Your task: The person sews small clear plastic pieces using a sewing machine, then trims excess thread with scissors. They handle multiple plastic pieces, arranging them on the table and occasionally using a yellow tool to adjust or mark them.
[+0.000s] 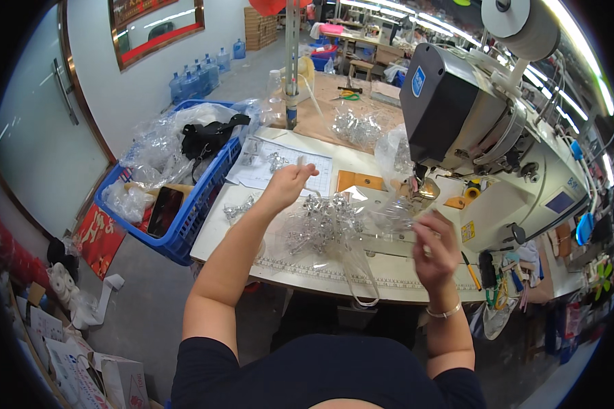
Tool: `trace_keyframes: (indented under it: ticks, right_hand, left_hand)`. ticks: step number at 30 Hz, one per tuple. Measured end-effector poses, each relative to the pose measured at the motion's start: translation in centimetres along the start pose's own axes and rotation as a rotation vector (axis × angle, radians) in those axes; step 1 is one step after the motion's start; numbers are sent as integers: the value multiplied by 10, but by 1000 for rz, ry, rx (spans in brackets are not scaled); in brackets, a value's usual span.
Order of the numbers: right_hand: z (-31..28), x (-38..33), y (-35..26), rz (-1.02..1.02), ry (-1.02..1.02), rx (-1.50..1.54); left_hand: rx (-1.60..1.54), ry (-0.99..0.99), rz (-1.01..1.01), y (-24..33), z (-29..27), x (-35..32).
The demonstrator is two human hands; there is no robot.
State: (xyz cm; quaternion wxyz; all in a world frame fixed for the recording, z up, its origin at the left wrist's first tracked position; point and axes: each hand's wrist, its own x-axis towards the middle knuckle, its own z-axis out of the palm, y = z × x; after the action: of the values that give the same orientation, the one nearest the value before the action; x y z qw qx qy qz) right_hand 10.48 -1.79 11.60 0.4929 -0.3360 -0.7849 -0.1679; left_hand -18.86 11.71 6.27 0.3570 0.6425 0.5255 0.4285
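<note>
Clear plastic bag (334, 228) of silver bows between pinching left hand (290, 183) and gripping right hand (435, 247), sewing machine (471, 116) behind

Sewing machine (471, 123) stands at right rear of worktop (361, 269); paper sheet (280, 163) lies left of it, bag of bows (320, 225) near the front edge between both hands. Crate (191, 211) sits on the floor left of the worktop, phone (164, 210) inside it. Water bottles (198, 75) stand far behind, by the wall.
</note>
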Motion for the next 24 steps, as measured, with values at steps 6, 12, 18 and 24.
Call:
trace_keyframes:
  ticks: [6, 12, 18, 24]
  right_hand:
    - [108, 34, 1, -377, -342, 243]
    - [130, 10, 25, -382, -460, -62]
    - [109, -20, 12, -446, -265, -110]
    - [73, -67, -12, -690, -691, -93]
  left_hand:
    - [354, -140, 120, 23, -13, 32]
    - [802, -117, 222, 58, 11, 6]
    - [-157, -97, -118, 37, 40, -28]
    - [82, -294, -119, 52, 35, 7]
